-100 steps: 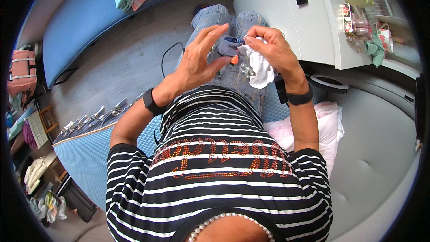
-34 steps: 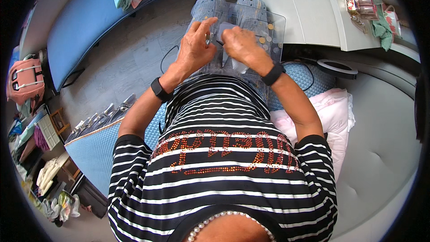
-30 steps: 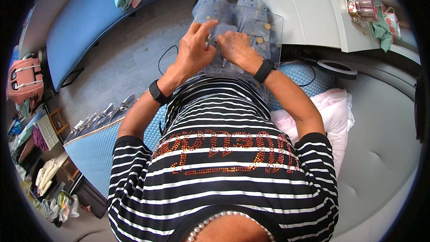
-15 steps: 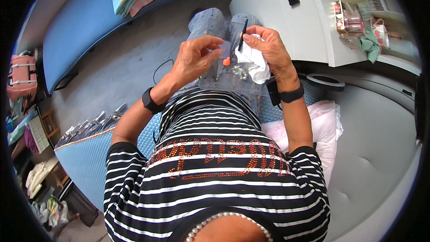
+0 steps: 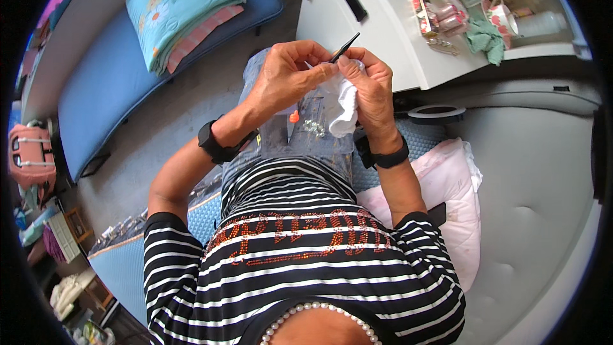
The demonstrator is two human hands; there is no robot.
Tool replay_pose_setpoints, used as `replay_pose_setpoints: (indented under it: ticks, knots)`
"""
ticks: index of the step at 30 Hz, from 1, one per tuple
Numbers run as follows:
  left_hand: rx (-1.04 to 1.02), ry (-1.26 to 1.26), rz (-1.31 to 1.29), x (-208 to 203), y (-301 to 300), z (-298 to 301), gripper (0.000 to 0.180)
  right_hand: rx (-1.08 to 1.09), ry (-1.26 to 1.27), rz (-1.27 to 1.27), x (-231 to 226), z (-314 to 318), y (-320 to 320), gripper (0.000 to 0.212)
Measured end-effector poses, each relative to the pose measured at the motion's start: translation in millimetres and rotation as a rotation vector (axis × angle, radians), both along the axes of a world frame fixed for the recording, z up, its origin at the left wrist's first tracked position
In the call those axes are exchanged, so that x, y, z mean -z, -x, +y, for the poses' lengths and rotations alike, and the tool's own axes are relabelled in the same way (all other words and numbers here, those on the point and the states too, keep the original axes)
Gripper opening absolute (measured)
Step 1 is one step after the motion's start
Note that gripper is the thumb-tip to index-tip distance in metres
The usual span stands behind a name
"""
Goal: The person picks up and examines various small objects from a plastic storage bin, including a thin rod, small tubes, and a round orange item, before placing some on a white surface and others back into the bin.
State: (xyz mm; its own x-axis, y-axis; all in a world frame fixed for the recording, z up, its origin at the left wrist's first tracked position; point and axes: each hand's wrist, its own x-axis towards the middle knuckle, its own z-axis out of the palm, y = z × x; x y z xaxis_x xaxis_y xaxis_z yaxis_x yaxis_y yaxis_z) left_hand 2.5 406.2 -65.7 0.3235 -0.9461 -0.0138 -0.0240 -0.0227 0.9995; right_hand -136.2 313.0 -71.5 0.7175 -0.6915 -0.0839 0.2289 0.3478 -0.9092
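Note:
My hands meet above my lap. My right hand (image 5: 370, 92) is closed on a white cloth (image 5: 345, 114) and a slim black pen-like tool (image 5: 348, 46), whose tapered end points up and away. Fingers pinched, my left hand (image 5: 290, 71) touches the right fingertips at the tool's lower end; what it grips is hidden. On my thighs, below the hands, rests a clear plastic tray (image 5: 276, 144). A small orange piece (image 5: 294, 117) and a cluster of shiny clear bits (image 5: 314, 128) lie in it.
A white cabinet (image 5: 396, 45) stands ahead on the right, bearing a black phone (image 5: 354, 4), cups and a green cloth (image 5: 485, 39). Ahead left is a blue cot (image 5: 96, 115) with a folded quilt (image 5: 175, 13). Pink bedding (image 5: 447, 198) lies by my right elbow.
My left hand has come to the right and now meets the right hand. The black tool has tilted rightward. The view has shifted, with the cabinet appearing farther left.

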Motion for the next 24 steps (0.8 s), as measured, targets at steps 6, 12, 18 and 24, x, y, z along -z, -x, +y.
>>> replay_pose_setpoints:
  ticks: [6,12,18,24]
  knots:
    - [-0.046,0.167,-0.559,-34,7,-41,0.013,0.128,0.155,0.062,-24,-16,20,0.025]
    - [-0.173,0.202,-0.638,-51,11,-94,0.019,0.189,0.313,0.112,-36,-25,31,0.04]
    - [-0.234,0.257,-0.87,-38,6,-133,0.016,0.135,0.442,0.181,-40,-21,25,0.044]
    - [-0.195,0.28,-0.966,-36,3,-142,0.016,0.14,0.36,0.158,-29,-21,26,0.047]
